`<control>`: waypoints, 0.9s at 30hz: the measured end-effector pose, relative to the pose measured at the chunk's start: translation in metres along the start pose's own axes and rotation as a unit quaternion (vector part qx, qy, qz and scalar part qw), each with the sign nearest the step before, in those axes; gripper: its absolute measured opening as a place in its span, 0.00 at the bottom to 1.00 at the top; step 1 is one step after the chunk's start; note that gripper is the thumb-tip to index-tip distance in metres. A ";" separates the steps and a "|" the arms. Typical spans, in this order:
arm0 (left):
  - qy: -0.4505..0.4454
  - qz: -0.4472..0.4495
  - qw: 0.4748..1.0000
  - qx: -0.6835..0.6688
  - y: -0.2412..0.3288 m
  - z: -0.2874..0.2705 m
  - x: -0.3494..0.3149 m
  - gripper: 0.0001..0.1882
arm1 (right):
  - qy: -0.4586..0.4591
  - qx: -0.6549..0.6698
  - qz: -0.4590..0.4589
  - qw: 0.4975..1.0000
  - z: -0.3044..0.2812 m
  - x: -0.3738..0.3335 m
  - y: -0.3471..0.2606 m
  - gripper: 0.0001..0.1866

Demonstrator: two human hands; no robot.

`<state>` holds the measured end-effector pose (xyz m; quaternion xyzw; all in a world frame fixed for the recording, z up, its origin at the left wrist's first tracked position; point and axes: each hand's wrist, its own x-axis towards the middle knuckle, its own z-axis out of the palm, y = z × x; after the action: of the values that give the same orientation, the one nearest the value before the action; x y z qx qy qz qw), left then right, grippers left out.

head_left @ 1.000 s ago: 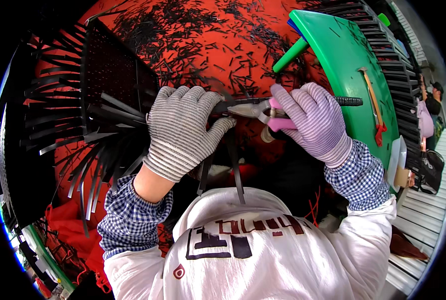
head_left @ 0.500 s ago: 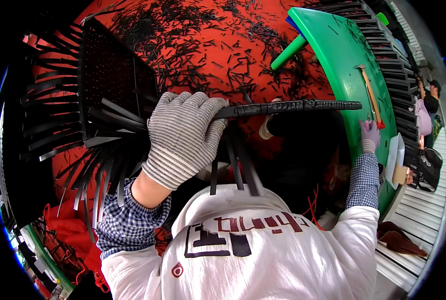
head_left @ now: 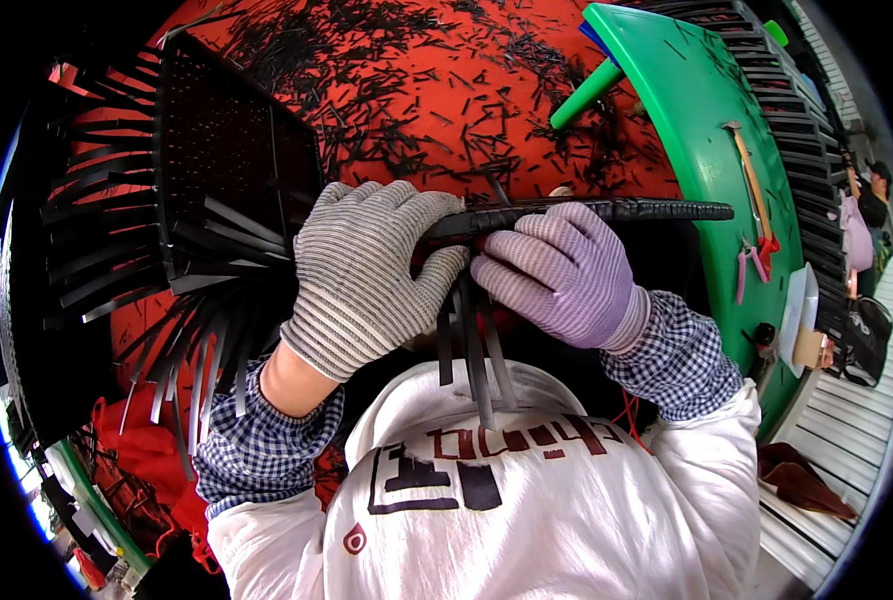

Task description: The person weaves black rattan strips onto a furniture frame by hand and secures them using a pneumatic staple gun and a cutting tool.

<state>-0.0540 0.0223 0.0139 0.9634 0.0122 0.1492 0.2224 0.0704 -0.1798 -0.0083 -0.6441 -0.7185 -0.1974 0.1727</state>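
Observation:
A black woven frame with a wrapped rim [head_left: 656, 210] and many loose flat strips [head_left: 216, 330] lies across in front of me. My left hand [head_left: 371, 275], in a grey striped glove, is closed round its rim, thumb on the near side. My right hand [head_left: 566, 275], in a lilac striped glove, has bent fingers closed on the rim just to the right. Below and between the hands several strip ends [head_left: 474, 355] hang toward my chest. The fingertips behind the rim are hidden.
At right, a green table [head_left: 701, 150] carries a hammer [head_left: 748, 170], pliers with pink handles [head_left: 749, 265] and a white container [head_left: 798, 315]. More black strip work [head_left: 791, 120] stands behind it. Black offcuts [head_left: 406, 120] litter the red floor. Another person [head_left: 871, 205] is far right.
My right hand has let go of the pliers on the green table and come left onto the black rim. My left hand keeps its hold in nearly the same place.

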 end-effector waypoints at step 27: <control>0.035 0.030 0.994 0.098 -0.001 0.020 -0.016 0.16 | 0.046 0.207 0.101 0.972 -0.025 0.040 -0.005 0.06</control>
<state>-0.0633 0.0132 -0.0077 0.9746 0.0059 0.1878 0.1220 0.0608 -0.1583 0.0333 -0.6539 -0.6660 -0.0554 0.3546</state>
